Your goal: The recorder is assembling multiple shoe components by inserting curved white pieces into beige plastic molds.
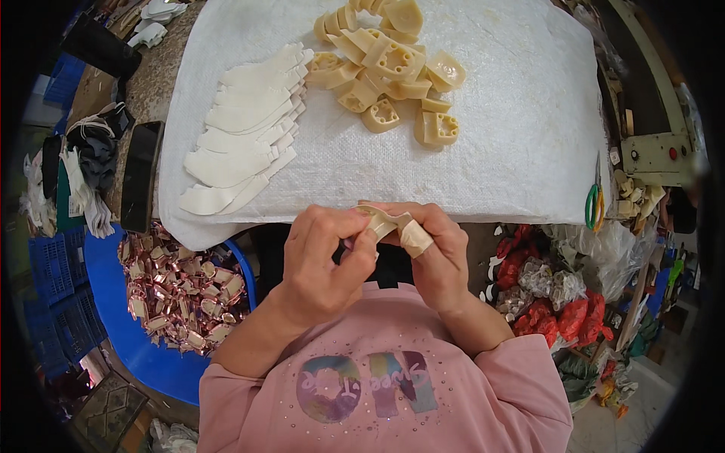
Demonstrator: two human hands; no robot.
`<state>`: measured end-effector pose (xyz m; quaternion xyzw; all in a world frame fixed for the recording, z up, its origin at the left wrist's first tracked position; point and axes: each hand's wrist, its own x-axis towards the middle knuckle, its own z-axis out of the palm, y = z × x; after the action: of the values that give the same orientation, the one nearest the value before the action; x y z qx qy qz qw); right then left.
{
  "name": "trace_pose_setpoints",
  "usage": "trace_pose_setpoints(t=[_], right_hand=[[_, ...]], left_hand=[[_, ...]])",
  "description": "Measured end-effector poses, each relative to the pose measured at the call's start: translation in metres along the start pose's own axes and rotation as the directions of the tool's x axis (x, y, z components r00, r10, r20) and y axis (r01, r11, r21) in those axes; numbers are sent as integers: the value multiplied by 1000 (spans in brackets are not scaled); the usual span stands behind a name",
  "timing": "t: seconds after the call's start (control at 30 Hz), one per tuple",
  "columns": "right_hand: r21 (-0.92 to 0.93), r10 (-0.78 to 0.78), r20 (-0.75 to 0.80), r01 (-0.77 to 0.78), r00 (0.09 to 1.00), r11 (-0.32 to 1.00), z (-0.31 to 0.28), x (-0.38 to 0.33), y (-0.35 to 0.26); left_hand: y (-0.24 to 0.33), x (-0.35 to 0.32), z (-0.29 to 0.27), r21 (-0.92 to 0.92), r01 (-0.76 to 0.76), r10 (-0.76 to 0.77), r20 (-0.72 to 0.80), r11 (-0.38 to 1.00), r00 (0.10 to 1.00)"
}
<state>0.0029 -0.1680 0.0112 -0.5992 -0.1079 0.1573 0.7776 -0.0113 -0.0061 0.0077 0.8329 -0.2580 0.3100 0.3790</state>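
Note:
Close to my body, just off the table's near edge, both my hands meet around a small cream piece [383, 223], perhaps a shoe heel; its full shape is hidden. My left hand [326, 260] pinches it from the left with thumb and fingers. On the other side my right hand [440, 253] is closed round it, with a beige wrap [414, 238] at the thumb. Farther up the table lies a loose heap of beige moulded shoe heels [396, 60], some showing holes in their ends. White cut leather pieces [242, 121] overlap in a fanned row to the left.
A white woven sheet [521, 136] covers the table. A phone [141, 177] and a black cup-like object [100, 47] sit along the left. Below stands a blue bin [113, 302] with pinkish metallic heels. Scissors [594, 205] hang right, near a machine frame [655, 155] and red plastic bags [578, 317].

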Motion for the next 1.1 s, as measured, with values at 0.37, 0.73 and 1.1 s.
trace_pose_setpoints(t=[0.37,0.73,1.1], right_hand=[[-201,93,178,-56,980,978,-28,32,-8],[-81,153,253,-137,955,987,-21,37,-4],[-208,-230,300,299,926,931,-25,39,8]], left_hand=[[-3,-7,1,-442,340,-362,37,830,931],[-2,-5,0,-378,292,-257,140,879,956],[9,1,8,-787,555,-769,171,269,616]])
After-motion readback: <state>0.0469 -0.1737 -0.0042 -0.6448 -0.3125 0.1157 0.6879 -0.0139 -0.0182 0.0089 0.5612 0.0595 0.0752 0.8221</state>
